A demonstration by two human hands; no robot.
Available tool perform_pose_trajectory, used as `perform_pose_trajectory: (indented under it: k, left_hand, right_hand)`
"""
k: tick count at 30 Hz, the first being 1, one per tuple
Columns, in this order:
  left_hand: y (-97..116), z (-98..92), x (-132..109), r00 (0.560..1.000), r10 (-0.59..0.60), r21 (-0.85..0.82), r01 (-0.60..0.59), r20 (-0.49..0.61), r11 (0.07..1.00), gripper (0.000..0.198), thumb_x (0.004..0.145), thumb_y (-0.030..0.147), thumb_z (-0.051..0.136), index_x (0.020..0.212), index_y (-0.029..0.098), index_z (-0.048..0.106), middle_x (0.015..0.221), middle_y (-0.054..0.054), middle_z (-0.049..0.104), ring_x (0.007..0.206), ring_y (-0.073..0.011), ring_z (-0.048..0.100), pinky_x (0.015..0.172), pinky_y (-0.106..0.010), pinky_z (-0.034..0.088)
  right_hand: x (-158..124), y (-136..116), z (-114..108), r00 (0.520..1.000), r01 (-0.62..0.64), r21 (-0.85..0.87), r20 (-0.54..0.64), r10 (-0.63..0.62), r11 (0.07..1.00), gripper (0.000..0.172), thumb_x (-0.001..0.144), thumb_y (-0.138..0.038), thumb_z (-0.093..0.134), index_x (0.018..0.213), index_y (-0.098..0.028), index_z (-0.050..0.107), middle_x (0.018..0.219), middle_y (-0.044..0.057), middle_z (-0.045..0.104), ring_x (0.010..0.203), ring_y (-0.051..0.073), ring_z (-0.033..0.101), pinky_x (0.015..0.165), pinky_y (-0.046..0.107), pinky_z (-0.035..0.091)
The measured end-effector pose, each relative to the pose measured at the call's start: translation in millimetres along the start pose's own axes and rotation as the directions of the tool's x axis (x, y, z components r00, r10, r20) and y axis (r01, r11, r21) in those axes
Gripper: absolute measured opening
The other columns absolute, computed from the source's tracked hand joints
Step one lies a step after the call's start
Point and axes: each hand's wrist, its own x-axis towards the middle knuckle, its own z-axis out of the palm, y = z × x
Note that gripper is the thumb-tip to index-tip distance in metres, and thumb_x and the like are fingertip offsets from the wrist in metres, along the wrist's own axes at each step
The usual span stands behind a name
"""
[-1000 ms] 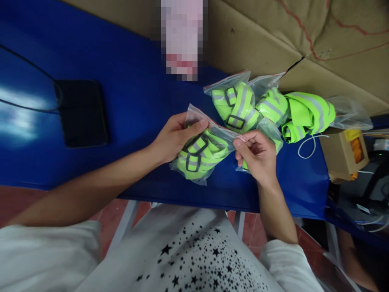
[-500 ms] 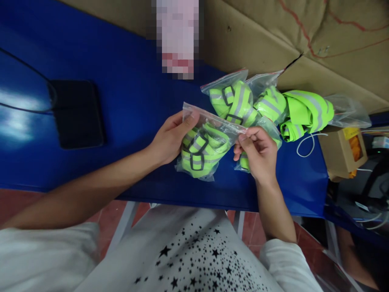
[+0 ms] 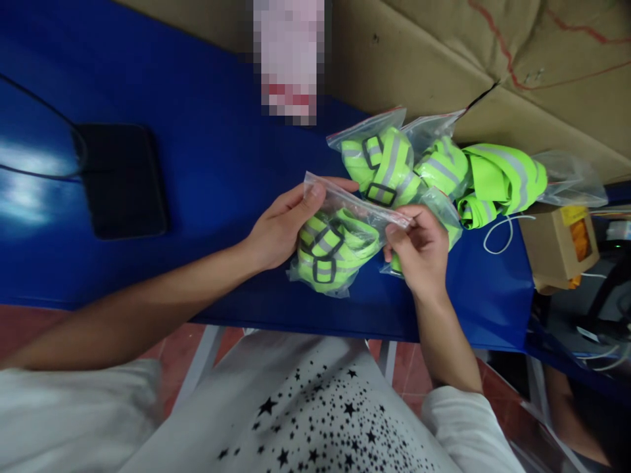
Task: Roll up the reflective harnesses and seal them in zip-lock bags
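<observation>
Between my hands is a clear zip bag (image 3: 340,253) with a neon-yellow reflective strap and black buckles inside. My left hand (image 3: 280,226) grips the bag's upper left corner, thumb in front and a finger stretched out behind the top edge. At the upper right corner, my right hand (image 3: 419,249) pinches the bag between thumb and curled fingers. Just beyond lies another bagged strap (image 3: 379,167), with a second bagged strap (image 3: 442,164) beside it. A loose folded strap (image 3: 505,174) rests farther right. One more bag is partly hidden behind my right hand.
On the blue table (image 3: 211,151), a dark flat device (image 3: 123,180) with a black cable lies at left. A cardboard box (image 3: 557,246) and a white cord (image 3: 500,243) sit at right. Brown paper-like covering (image 3: 419,59) borders the back; a pixelated item (image 3: 288,59) hangs there.
My left hand has shifted slightly right, and one of its fingers now stretches out behind the bag's top edge. The right hand still pinches the other corner.
</observation>
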Motion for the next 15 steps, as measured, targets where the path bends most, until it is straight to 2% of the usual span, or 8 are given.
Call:
perform_pose_trajectory:
  k: [5,8,12,15]
  left_hand:
    - [-0.9,-1.1,-2.8,0.999,0.014,0.014,-0.015,0.041,1.0,0.045,0.094,0.059,0.064,0.12,0.023,0.074,0.109,-0.006,0.079,0.1,-0.0231,0.075,0.09,-0.033,0.06]
    - [-0.6,-1.2,-3.7,0.997,0.0,0.014,-0.001,0.081,1.0,0.046,0.093,0.059,0.065,0.121,0.024,0.074,0.109,-0.006,0.079,0.1,-0.023,0.075,0.093,-0.034,0.06]
    - [-0.9,-0.4,-3.5,0.995,-0.023,0.01,0.022,0.099,1.0,0.047,0.092,0.06,0.065,0.123,0.025,0.073,0.109,-0.005,0.079,0.103,-0.0237,0.075,0.093,-0.035,0.06]
    - [-1.3,0.2,-3.5,0.995,-0.019,0.009,0.018,0.099,1.0,0.047,0.093,0.06,0.065,0.124,0.026,0.073,0.109,-0.005,0.079,0.104,-0.0241,0.075,0.093,-0.036,0.061]
  right_hand:
    - [-1.2,1.1,-1.7,0.999,0.038,0.002,0.034,-0.038,0.999,0.014,0.09,-0.035,0.072,0.093,-0.026,0.062,0.074,-0.003,0.056,0.056,0.011,0.046,0.05,0.028,0.039]
    - [-2.1,-0.7,-1.7,0.998,0.061,-0.063,0.031,-0.059,0.996,0.011,0.091,-0.032,0.07,0.089,-0.025,0.062,0.074,-0.002,0.055,0.059,0.012,0.045,0.054,0.028,0.039]
    - [-2.9,-2.1,-0.9,0.996,0.09,-0.135,-0.014,-0.093,0.987,0.014,0.091,-0.034,0.069,0.086,-0.025,0.06,0.072,-0.002,0.052,0.059,0.012,0.043,0.053,0.028,0.037]
    - [-2.9,-3.0,-1.4,0.997,0.079,-0.13,-0.006,-0.081,0.988,0.014,0.091,-0.034,0.069,0.087,-0.025,0.06,0.073,-0.002,0.053,0.059,0.012,0.043,0.052,0.028,0.036]
